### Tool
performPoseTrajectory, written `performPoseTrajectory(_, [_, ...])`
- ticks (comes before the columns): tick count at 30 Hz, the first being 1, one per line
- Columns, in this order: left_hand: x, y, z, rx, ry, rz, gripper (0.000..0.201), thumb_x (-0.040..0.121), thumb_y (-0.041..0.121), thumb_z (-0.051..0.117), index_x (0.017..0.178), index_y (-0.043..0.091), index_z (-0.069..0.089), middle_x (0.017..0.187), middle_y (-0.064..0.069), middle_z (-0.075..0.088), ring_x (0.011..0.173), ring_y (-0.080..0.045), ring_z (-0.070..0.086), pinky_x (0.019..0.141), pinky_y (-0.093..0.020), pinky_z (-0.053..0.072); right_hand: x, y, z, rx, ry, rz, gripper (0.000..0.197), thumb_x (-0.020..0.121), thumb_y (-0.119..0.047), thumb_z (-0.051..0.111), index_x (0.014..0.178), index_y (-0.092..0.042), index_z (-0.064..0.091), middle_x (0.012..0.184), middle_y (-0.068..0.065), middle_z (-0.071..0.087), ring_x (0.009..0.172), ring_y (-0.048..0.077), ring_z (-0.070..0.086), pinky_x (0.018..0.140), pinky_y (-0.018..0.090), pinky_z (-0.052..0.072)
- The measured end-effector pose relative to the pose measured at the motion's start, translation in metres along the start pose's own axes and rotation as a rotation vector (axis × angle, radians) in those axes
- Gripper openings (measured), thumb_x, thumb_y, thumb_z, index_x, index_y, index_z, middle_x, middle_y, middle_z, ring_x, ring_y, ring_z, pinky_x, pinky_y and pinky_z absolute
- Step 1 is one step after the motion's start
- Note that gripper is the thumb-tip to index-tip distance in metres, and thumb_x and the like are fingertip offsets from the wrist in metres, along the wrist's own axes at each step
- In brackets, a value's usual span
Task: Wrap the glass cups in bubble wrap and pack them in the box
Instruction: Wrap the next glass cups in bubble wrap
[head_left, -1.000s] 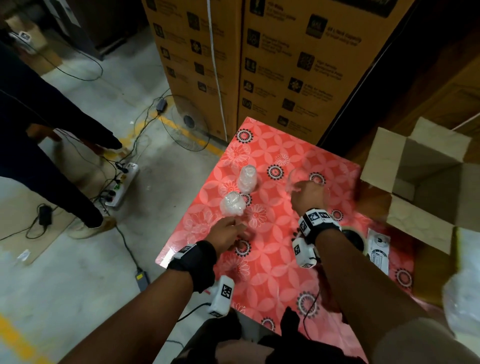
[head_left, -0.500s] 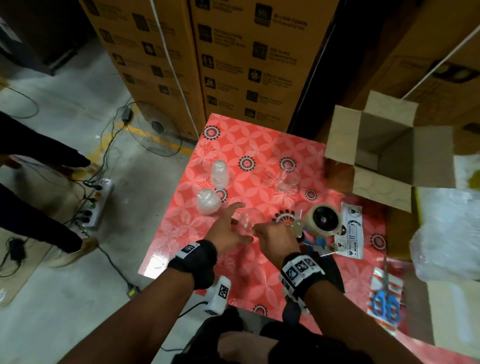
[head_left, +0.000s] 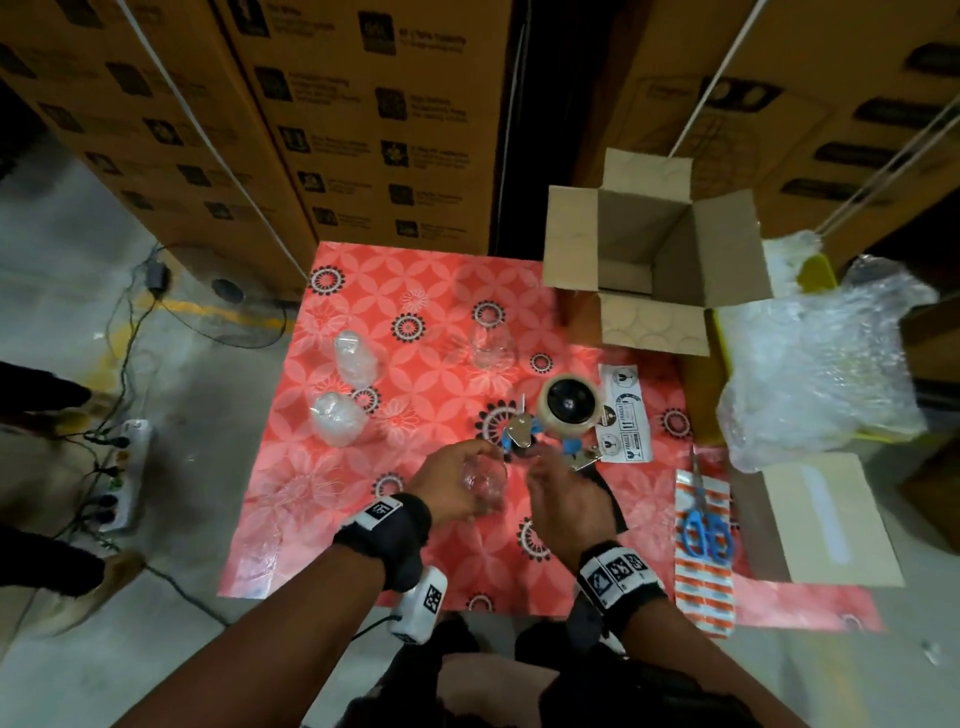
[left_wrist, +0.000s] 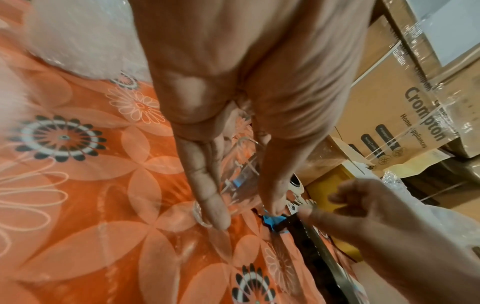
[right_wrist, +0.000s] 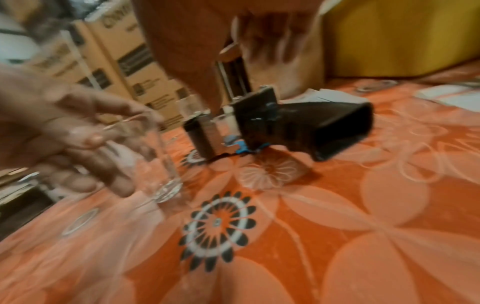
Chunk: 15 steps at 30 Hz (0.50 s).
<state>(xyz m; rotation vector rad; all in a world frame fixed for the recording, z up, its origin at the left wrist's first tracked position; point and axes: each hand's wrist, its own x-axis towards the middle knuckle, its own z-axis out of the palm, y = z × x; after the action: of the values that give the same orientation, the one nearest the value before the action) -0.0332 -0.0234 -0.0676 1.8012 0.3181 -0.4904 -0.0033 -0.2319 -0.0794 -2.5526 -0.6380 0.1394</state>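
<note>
My left hand grips a bare clear glass cup just above the red flowered tablecloth, fingers and thumb round its sides. My right hand hovers just right of it with loosely bent fingers and holds nothing. A second bare glass stands farther back. Two cups wrapped in bubble wrap stand at the left. The open cardboard box sits at the back right, with a heap of bubble wrap to its right.
A tape dispenser lies just beyond my hands, its black handle towards me, beside fragile stickers. Blue scissors lie at the right near a white box. Large cartons stand behind. A person's legs and cables are at the left.
My right hand drew a bare glass from mid-table towards me. My left hand left the wrapped cup and now grips that glass. The right hand has let go.
</note>
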Motion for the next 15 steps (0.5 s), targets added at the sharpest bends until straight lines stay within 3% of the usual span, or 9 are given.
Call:
performPoseTrajectory(2, [0.000, 0.000, 0.005, -0.020, -0.014, -0.014, 0.067, 0.070, -0.006, 0.089, 0.124, 0.030, 0.071, 0.125, 0.002, 0.071, 0.097, -0.027, 0.077, 0.075, -0.052, 0.067, -0.003, 0.019, -0.008, -0.014, 0.232, 0.172, 0.050, 0.082, -0.019, 0.080, 0.124, -0.011, 0.053, 0.097, 0.005, 0.065, 0.083, 0.028, 0.062, 0.063, 0.033, 0.045])
performPoseTrajectory(3, [-0.001, 0.001, 0.008, -0.030, -0.018, -0.028, 0.066, 0.072, -0.008, 0.087, 0.123, 0.030, 0.071, 0.129, 0.003, 0.068, 0.091, -0.029, 0.077, 0.071, -0.051, 0.067, -0.003, 0.029, -0.009, -0.039, 0.255, 0.258, 0.056, 0.076, -0.024, 0.083, 0.120, -0.008, 0.053, 0.103, 0.007, 0.061, 0.092, 0.029, 0.057, 0.071, 0.037, 0.048])
performPoseTrajectory(5, [-0.002, 0.002, 0.012, -0.050, -0.034, -0.046, 0.065, 0.077, -0.011, 0.084, 0.124, 0.030, 0.069, 0.136, 0.006, 0.060, 0.077, -0.027, 0.077, 0.069, -0.049, 0.067, -0.003, 0.043, -0.004, -0.103, 0.156, 0.365, 0.068, 0.069, -0.038, 0.082, 0.120, -0.006, 0.050, 0.108, 0.009, 0.057, 0.100, 0.031, 0.054, 0.082, 0.042, 0.050])
performPoseTrajectory(8, [-0.002, 0.004, 0.018, -0.052, -0.050, -0.057, 0.066, 0.080, -0.011, 0.083, 0.127, 0.033, 0.067, 0.148, 0.003, 0.050, 0.066, -0.019, 0.074, 0.071, -0.051, 0.067, -0.005, 0.057, 0.011, -0.047, -0.030, 0.447, 0.061, 0.082, -0.038, 0.073, 0.125, -0.009, 0.042, 0.110, 0.013, 0.065, 0.098, 0.037, 0.066, 0.082, 0.048, 0.057])
performPoseTrajectory(11, [-0.002, 0.009, 0.021, -0.044, -0.043, -0.074, 0.067, 0.081, -0.013, 0.081, 0.127, 0.034, 0.067, 0.152, 0.005, 0.045, 0.065, -0.020, 0.072, 0.072, -0.054, 0.066, -0.005, 0.066, 0.024, 0.072, -0.035, 0.453, 0.045, 0.095, -0.021, 0.070, 0.125, -0.004, 0.041, 0.113, 0.021, 0.065, 0.100, 0.042, 0.068, 0.079, 0.048, 0.058])
performPoseTrajectory(15, [-0.003, 0.012, 0.025, -0.067, -0.041, -0.092, 0.065, 0.082, -0.016, 0.077, 0.126, 0.030, 0.068, 0.130, 0.016, 0.054, 0.074, -0.026, 0.077, 0.074, -0.056, 0.066, -0.011, 0.071, 0.030, 0.084, 0.008, 0.417, 0.048, 0.098, -0.027, 0.072, 0.126, -0.001, 0.043, 0.115, 0.022, 0.063, 0.102, 0.040, 0.065, 0.080, 0.048, 0.057])
